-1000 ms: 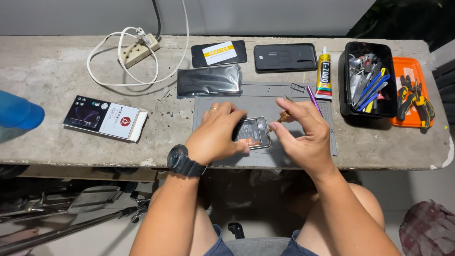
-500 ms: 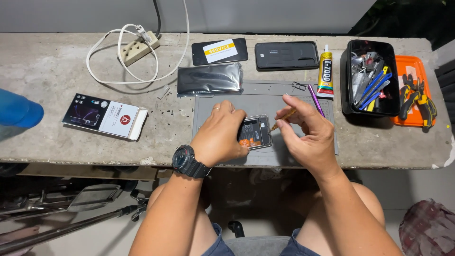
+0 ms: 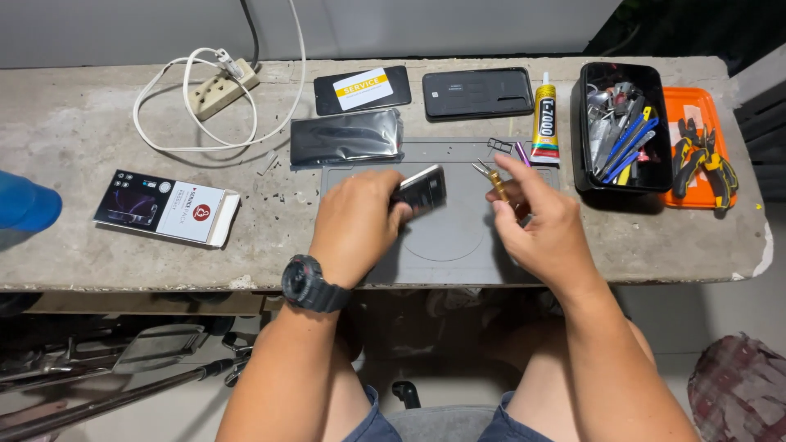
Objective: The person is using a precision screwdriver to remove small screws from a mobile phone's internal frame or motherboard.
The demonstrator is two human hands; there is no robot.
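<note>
Two hands worked over the grey mat (image 3: 446,245): the left hand (image 3: 356,225) gripped a small phone part (image 3: 419,190), lifted and tilted. Just beside it, the right hand (image 3: 540,229) pinched tweezers (image 3: 490,176); the phone body (image 3: 477,92) beyond the mat lay unassembled.

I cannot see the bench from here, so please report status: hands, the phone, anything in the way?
Left hand holds the phone tilted above the grey mat. Right hand grips tweezers, tips apart from phone. Nothing between them.

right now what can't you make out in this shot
- Phone, head view: mostly covered by the left hand; its face is hidden.
- Tool in the right hand: tip too small to identify.
- Black tray: contents jumbled, too small to sort.
- Blue object: cut off by the left edge.
</note>
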